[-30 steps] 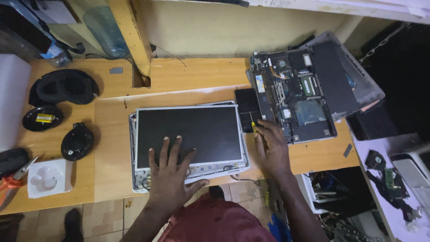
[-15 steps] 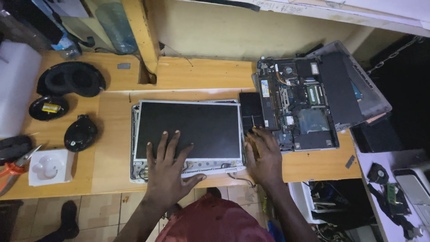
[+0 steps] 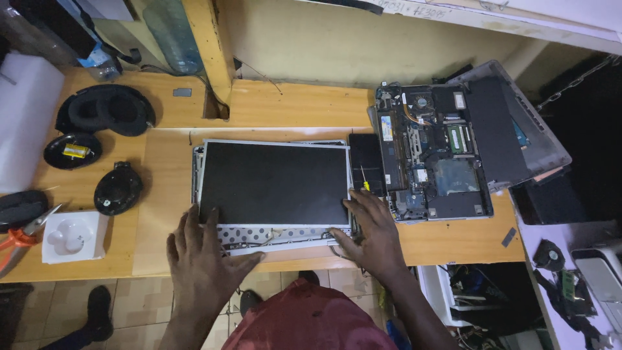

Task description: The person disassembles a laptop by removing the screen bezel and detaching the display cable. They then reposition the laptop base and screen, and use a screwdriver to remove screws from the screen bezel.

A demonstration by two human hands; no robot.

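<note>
One screen panel (image 3: 273,183), one opened laptop (image 3: 433,159), two hands.

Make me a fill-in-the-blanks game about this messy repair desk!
Both hands, left hand and right hand, rest on the flat dark ____ panel. 
The opened laptop base lies to the panel's ____. 
The orange-handled pliers lie at the wooden desk's ____ edge.

Missing: screen; right; left

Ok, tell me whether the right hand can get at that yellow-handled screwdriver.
Probably yes: the right hand lies flat beside the screen panel, and the screwdriver sits just beyond its fingertips, nothing between them.
</note>
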